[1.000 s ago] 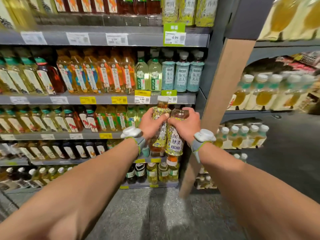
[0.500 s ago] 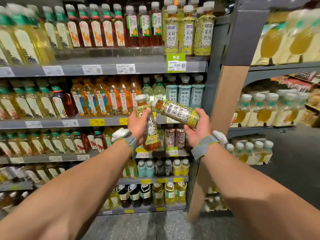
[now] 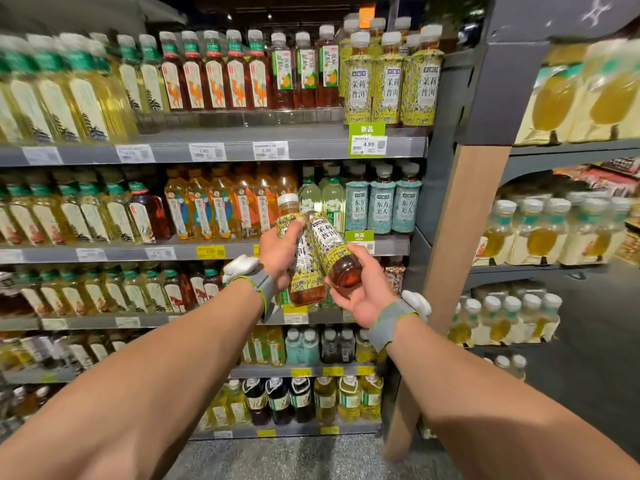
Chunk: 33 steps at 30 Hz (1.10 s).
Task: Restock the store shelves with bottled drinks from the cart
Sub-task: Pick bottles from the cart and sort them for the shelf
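Neither drink is shelved yet: the left hand grips an upright bottle, the right hand a tilted bottle, the two touching in mid-air. Matching bottles stand at the right end of the top shelf, probably their place. No cart shows.

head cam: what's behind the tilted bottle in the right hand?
The upright bottle gripped by the left hand crosses behind the tilted bottle in the right hand; its top and base show, part of its label is covered. Farther back, a shelf edge.
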Each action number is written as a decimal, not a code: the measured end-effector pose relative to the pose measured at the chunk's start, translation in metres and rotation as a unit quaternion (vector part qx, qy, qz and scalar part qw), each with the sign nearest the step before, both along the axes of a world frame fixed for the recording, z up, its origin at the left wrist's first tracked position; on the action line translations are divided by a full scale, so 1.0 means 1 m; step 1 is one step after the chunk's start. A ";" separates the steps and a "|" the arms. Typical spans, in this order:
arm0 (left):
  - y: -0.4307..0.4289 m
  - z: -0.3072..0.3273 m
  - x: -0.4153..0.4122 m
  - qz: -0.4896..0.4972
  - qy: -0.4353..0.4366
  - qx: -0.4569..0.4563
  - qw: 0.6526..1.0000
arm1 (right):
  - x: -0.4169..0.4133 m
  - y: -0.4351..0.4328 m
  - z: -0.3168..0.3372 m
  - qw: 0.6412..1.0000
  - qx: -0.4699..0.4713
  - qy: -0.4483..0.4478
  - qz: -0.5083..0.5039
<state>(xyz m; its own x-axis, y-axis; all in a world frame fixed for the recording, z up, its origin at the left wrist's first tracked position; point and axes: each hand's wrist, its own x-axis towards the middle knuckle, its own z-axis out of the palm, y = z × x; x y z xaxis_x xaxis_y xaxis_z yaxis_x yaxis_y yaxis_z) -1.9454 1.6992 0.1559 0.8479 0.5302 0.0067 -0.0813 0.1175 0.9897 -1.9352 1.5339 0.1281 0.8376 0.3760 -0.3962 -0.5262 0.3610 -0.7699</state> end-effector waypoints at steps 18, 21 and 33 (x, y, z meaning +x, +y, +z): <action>-0.064 0.040 0.009 0.023 -0.038 0.126 0.991 | 0.026 -0.031 0.054 0.944 -0.177 -0.278 -0.025; -0.074 0.064 0.018 0.036 -0.052 0.168 0.984 | 0.035 -0.039 0.068 0.909 -0.239 -0.334 -0.074; -0.044 0.127 0.079 0.028 -0.081 0.222 0.971 | 0.091 -0.006 0.123 0.829 -0.261 -0.433 -0.237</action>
<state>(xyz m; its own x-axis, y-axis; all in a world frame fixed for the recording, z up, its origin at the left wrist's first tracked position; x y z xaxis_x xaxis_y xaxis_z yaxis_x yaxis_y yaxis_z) -1.8661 1.6557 0.2832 0.7860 0.4901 0.3769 -0.2350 -0.3271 0.9153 -1.8444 1.5282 0.2510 0.8978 -0.1099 0.4264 0.4118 -0.1332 -0.9015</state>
